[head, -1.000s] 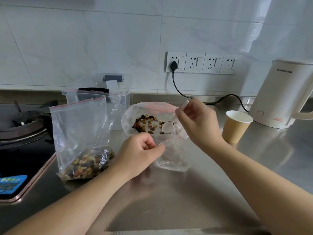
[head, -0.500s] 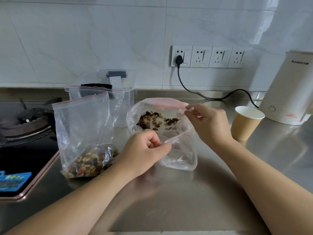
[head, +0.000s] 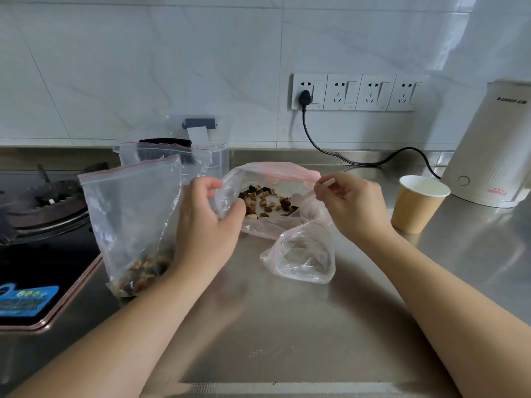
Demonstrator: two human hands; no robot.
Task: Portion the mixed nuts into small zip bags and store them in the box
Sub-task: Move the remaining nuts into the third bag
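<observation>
Before us lies a brushed steel countertop (head: 287, 326) under white wall tiles. Our left hand (head: 207, 222) pinches the left rim of a large clear zip bag with a red seal (head: 273, 175), where loose mixed nuts (head: 264, 201) lie. Our right hand (head: 353, 205) pinches a small white scoop handle (head: 326, 183) at its mouth. An empty small clear zip bag (head: 301, 254) rests just in front. A filled clear zip bag (head: 132, 219) stands left, before a transparent plastic box (head: 198, 139).

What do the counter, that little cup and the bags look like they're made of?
The counter looks like brushed stainless steel: grey, with soft reflections and a fine grain. The cup seems to be paper, matte tan outside and white inside. The empty small bag and the big bag of nuts look like thin clear plastic film, glossy and crinkled, with reddish zip strips.
</observation>
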